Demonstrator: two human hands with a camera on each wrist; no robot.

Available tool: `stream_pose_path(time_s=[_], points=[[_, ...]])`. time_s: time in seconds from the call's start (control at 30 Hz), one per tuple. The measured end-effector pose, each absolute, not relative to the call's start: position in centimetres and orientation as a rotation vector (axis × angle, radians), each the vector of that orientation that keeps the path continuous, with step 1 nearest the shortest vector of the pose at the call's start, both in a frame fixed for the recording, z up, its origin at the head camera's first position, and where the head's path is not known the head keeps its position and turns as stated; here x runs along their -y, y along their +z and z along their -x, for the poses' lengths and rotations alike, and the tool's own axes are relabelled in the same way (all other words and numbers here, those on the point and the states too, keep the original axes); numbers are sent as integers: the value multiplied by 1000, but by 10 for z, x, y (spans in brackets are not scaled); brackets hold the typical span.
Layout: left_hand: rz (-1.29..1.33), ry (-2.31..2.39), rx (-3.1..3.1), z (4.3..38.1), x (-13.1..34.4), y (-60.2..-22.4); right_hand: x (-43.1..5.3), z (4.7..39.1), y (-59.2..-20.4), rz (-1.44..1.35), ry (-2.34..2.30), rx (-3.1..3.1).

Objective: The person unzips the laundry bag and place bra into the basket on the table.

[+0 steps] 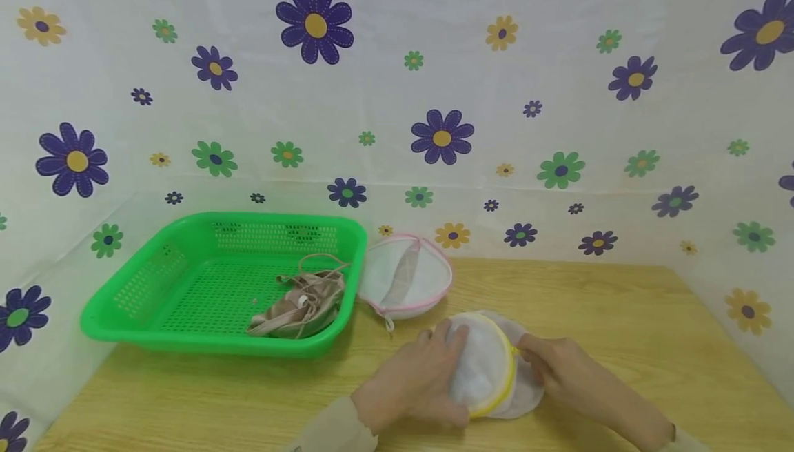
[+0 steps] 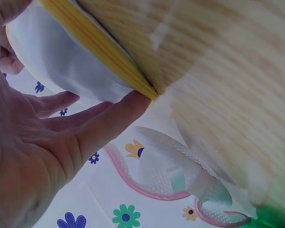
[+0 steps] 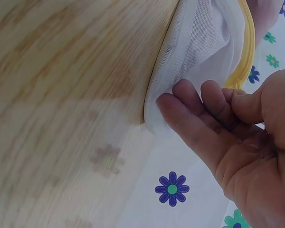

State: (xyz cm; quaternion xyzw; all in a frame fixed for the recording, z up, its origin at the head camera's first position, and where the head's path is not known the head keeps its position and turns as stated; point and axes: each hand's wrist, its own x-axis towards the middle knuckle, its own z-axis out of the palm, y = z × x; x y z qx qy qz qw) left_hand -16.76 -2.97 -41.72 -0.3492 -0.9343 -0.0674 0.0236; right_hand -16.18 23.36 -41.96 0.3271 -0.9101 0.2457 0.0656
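Observation:
A white mesh laundry bag (image 1: 479,362) with a yellow zipper (image 1: 505,384) lies on the table between both hands. My left hand (image 1: 417,382) holds it from the left, fingers spread over its top and far edge and the thumb near the front edge. At the bag's right side my right hand (image 1: 573,375) pinches the zipper's pull end between thumb and index finger. In the right wrist view the other right fingers (image 3: 190,118) lie along the white mesh (image 3: 199,52). The pull itself is mostly hidden by the fingertips.
A second mesh bag (image 1: 428,286) with pink trim stands behind the left hand, touching a green plastic basket (image 1: 217,347). Inside the basket's right side lies a crumpled brown drawstring cloth (image 1: 310,300). A flower-patterned sheet (image 1: 384,94) hangs behind the wooden table (image 1: 620,314).

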Motion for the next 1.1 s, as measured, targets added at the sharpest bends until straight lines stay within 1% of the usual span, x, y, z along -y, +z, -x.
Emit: stream_pose_path(time_s=[0.83,1.1], points=[[1013,-90,2907,168,24,-417,-238,157,-428,-1120,802,2549],[1002,-64,2900,169,23,-418,-235,154,-428,-1099,804,2549]])
